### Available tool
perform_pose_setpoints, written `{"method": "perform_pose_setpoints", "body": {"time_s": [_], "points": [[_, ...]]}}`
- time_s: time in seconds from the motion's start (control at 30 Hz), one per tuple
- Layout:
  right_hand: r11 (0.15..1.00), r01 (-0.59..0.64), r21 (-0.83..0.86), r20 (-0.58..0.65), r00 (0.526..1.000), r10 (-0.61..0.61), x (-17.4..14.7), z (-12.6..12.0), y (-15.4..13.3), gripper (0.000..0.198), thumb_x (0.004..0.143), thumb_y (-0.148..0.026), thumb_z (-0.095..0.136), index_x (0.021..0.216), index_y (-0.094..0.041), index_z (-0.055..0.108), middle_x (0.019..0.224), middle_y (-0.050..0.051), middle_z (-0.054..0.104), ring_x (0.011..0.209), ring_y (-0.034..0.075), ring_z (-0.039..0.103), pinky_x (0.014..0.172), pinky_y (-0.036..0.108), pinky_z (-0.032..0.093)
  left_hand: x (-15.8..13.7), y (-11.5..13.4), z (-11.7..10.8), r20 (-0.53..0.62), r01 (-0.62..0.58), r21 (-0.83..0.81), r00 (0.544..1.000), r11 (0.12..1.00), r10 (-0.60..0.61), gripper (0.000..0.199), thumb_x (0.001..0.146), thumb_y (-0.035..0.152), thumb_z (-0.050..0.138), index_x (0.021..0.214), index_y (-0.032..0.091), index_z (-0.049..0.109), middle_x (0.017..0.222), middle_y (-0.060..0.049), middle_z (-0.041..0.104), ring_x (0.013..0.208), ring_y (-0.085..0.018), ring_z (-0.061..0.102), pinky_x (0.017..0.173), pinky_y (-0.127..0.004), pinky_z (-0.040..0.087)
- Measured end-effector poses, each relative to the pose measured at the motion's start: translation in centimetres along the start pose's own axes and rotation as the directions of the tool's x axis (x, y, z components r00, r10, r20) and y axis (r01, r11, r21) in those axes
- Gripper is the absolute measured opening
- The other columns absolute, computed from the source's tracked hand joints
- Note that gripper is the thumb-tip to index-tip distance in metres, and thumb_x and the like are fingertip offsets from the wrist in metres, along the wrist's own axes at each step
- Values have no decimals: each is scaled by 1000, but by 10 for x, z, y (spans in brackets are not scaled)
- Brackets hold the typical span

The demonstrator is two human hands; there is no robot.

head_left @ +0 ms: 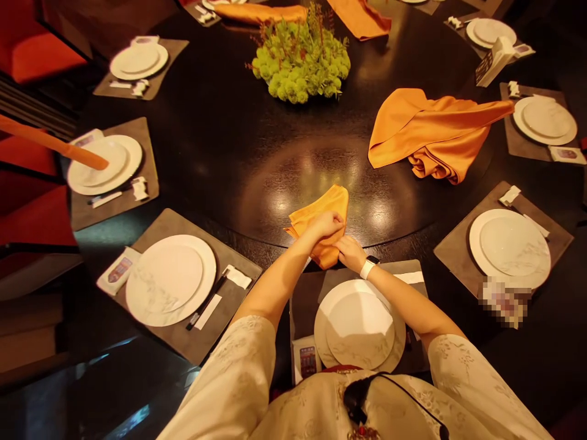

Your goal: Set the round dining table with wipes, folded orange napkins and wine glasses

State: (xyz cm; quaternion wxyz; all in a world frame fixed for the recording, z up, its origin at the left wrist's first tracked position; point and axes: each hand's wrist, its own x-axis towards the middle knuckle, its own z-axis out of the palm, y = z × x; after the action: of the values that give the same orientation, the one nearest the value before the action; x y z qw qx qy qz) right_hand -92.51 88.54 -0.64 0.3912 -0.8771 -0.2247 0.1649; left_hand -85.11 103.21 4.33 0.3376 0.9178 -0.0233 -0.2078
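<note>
Over the near side of the dark tabletop [197, 153], just beyond the nearest place setting, a folded orange napkin [323, 205] is held between two hands. The left hand [328, 223] lies across its front, fingers curled and pinching the cloth toward its right edge; the right hand [352, 253], with a white-banded watch [368, 266] at the wrist, has its fingers closed on the lower right edge. Whether the napkin's lower tip touches the surface, I cannot tell. Nearer the person, two stacked white plates [360, 333] sit on a grey placemat [302, 308]. Farther off to the right, a loose heap of orange cloth [435, 128] lies well apart from the hands. Beyond, near the middle, stands a green plant arrangement [300, 67]. To the left, another pair of plates [169, 278] rests with dark chopsticks [207, 300] beside it
</note>
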Motion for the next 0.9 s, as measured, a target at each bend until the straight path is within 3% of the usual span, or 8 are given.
{"method": "perform_pose_setpoints", "body": {"time_s": [0.07, 0.17, 0.23, 0.37, 0.5, 0.6, 0.8, 0.9], "points": [[979, -116, 170, -37, 992, 124, 7, -5, 1, 13, 85, -18, 55, 85, -16, 68, 90, 8, 69, 93, 21, 61, 92, 35, 48, -13, -2, -15, -189, -47, -18, 981, 999, 43, 15, 81, 21, 63, 93, 18, 71, 94, -6, 72, 86, -20, 65, 84, -28, 50], [907, -265, 326, -21, 958, 287, 20, -9, 5, 26, 91, -33, 54, 70, -18, 57, 68, 2, 63, 69, 16, 61, 71, 29, 53, -34, 1, -31, -437, -90, 44, 894, 995, 100, 16, 87, 26, 58, 96, 18, 68, 99, -8, 69, 95, -21, 64, 92, -30, 48], [848, -351, 398, 38, 930, 367, 29, -13, 8, 28, 91, -35, 57, 69, -19, 52, 59, 0, 60, 57, 14, 60, 59, 26, 53, -44, 4, -31, -422, -88, 55, 901, 995, 103, 16, 90, 28, 56, 91, 18, 67, 92, -8, 69, 89, -21, 64, 88, -30, 48], [750, -479, 456, 148, 872, 466, 52, -37, 19, 30, 74, -26, 78, 69, -18, 50, 54, 0, 60, 48, 14, 60, 50, 27, 54, -50, 4, -10, -229, -70, 98, 969, 993, 91, 18, 90, 32, 57, 85, 18, 67, 90, -9, 71, 87, -24, 65, 85, -32, 48], [730, -513, 451, -12, 814, 580, 88, -71, 35, 27, 73, -20, 76, 85, -19, 52, 58, -5, 57, 46, 11, 56, 46, 22, 48, -48, -3, 9, -185, -4, 181, 982, 984, 38, 19, 90, 34, 58, 83, 19, 67, 92, -11, 71, 93, -27, 65, 86, -35, 48], [756, -486, 438, -161, 785, 598, 114, -81, 40, 20, 74, -18, 70, 83, -18, 52, 60, -6, 53, 47, 8, 50, 48, 19, 41, -48, -6, 14, -232, 109, 144, 970, 984, -73, 17, 90, 34, 58, 87, 20, 67, 93, -11, 71, 92, -27, 66, 84, -34, 49], [823, -332, 460, -196, 867, 459, 133, -75, 9, 19, 71, -15, 66, 76, -19, 48, 64, -7, 50, 55, 8, 45, 54, 19, 39, -39, -2, 20, -372, 238, 87, 909, 967, -190, 23, 94, 32, 51, 103, 18, 67, 106, -13, 72, 101, -29, 66, 88, -36, 49], [952, -136, 273, -124, 977, 175, 126, -71, -18, 19, 71, -17, 67, 83, -18, 53, 73, -4, 57, 64, 11, 51, 63, 22, 43, -37, 1, 23, -360, 263, 88, 908, 961, -215, 25, 95, 29, 49, 108, 18, 67, 111, -14, 71, 104, -30, 66, 89, -39, 49]]}}
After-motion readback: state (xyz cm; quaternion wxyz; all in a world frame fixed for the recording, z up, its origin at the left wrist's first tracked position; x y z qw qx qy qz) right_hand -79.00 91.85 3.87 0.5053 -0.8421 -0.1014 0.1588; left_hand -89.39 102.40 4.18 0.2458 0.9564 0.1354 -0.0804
